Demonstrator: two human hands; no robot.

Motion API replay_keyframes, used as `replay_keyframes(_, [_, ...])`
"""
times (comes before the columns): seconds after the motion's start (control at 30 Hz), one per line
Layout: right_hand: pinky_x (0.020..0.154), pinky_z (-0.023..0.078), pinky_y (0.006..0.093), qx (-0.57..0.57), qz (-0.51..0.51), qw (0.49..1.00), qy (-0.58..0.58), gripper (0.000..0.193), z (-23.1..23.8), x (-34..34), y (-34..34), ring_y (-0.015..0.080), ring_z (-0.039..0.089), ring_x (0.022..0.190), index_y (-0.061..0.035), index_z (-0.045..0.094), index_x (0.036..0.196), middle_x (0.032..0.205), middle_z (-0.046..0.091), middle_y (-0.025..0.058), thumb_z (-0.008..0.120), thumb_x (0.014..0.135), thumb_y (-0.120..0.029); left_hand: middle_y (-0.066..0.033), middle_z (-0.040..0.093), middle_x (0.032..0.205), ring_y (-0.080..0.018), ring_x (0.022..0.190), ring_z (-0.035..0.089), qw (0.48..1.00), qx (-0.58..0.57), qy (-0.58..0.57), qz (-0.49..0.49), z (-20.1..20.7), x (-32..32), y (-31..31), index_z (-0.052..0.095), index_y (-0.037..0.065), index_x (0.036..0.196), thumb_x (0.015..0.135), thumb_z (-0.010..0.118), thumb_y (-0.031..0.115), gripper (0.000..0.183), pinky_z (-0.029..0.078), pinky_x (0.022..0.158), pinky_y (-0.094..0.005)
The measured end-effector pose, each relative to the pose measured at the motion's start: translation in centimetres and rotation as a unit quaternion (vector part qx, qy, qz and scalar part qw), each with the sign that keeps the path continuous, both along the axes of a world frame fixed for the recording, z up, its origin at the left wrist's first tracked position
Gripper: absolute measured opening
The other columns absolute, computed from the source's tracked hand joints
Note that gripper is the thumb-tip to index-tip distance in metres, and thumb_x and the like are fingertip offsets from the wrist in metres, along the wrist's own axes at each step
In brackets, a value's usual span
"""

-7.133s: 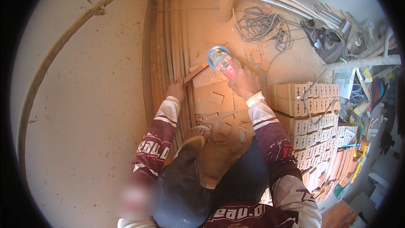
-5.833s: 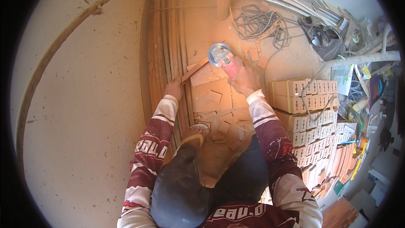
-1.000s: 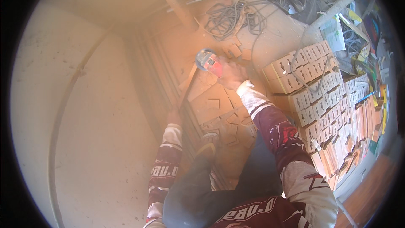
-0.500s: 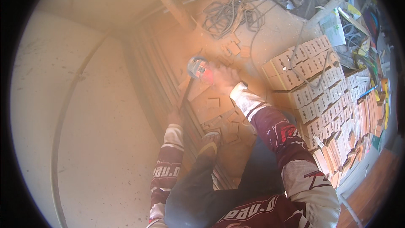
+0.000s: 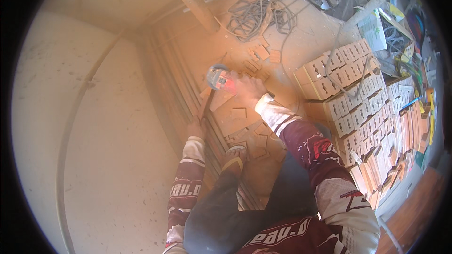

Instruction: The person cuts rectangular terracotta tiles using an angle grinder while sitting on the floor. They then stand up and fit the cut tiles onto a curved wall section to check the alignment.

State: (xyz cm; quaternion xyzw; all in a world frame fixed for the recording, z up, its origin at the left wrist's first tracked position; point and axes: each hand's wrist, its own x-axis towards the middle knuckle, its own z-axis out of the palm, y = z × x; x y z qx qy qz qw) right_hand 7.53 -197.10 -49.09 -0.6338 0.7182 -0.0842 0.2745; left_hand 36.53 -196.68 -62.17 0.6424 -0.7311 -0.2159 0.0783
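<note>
Seen from the head camera, the right hand (image 5: 248, 90) is clenched around a red and blue grinder (image 5: 220, 77), a hard, heavy tool best held by its body. The left hand (image 5: 195, 127) pins a thin, stiff, brittle-looking clay strip (image 5: 205, 105) to the dusty floor (image 5: 117, 150), beside stacked notched bricks (image 5: 348, 84).

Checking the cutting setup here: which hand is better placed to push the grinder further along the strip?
Probably the right hand: it already grips the angle grinder. The left hand is busy pinning the tile strip against the floor.
</note>
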Motion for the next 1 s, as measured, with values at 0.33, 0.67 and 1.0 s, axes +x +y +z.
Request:
replay_keyframes(0.33, [0.072,0.055,0.0440,-0.067,-0.012,0.995,0.066,0.034,0.1,-0.6,-0.3,0.0345,0.069,0.087,-0.0031,0.047,0.111,0.095,0.067,0.0215,0.062,0.084,-0.016,-0.0282,0.062,0.082,-0.0483,0.079,0.060,1.000,-0.018,-0.016,-0.019,-0.6,0.5,-0.2,0.053,0.001,0.090,0.088,0.063,0.022,0.023,0.047,0.067,-0.0538])
replay_keyframes(0.67, [0.077,0.052,0.0458,-0.009,0.033,0.999,0.039,0.060,-1.0,1.2,0.2,0.0372,0.066,0.093,-0.0054,0.042,0.125,0.101,0.064,0.0231,0.072,0.077,-0.023,-0.0283,0.062,0.078,-0.0485,0.078,0.060,1.000,-0.015,0.004,-0.007,-0.4,0.2,-0.2,0.054,0.000,0.089,0.087,0.063,0.021,0.023,0.047,0.067,-0.0536])
replay_keyframes(1.0, [0.077,0.052,0.0462,-0.011,0.026,0.999,0.041,0.066,-0.7,1.0,-0.1,0.0362,0.066,0.093,-0.0047,0.039,0.130,0.102,0.064,0.0227,0.073,0.076,-0.022,-0.0290,0.061,0.078,-0.0493,0.077,0.059,1.000,-0.004,0.009,-0.020,0.1,0.0,-0.3,0.052,0.000,0.090,0.089,0.061,0.021,0.023,0.046,0.065,-0.0540])
